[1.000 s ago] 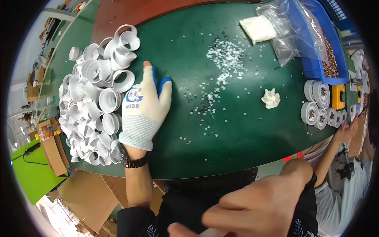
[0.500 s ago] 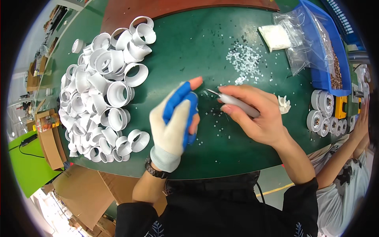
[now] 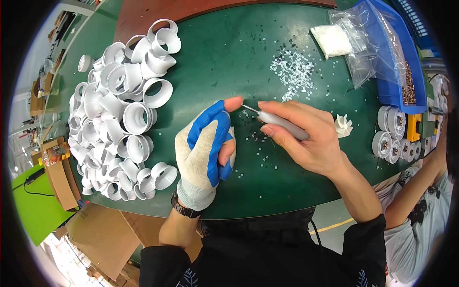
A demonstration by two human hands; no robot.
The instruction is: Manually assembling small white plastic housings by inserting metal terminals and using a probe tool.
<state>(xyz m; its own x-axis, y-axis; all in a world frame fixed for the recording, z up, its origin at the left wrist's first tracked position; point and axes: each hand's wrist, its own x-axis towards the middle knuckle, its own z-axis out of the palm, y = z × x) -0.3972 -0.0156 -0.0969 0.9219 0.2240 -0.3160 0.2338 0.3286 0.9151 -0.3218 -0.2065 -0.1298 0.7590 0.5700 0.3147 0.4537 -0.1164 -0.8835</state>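
Holding grey tool (image 3: 282, 123), right hand (image 3: 306, 138); left hand (image 3: 205, 148) touching tip.

— What's the tool (image 3: 279, 123)?
— A slim grey pen-shaped tool with a thin metal tip, lying nearly level above the green table, tip pointing left.
— And the small bits?
— Tiny clear washers (image 3: 292, 72), a loose scatter lying flat on the table beyond the tip, thinning out toward the near edge.
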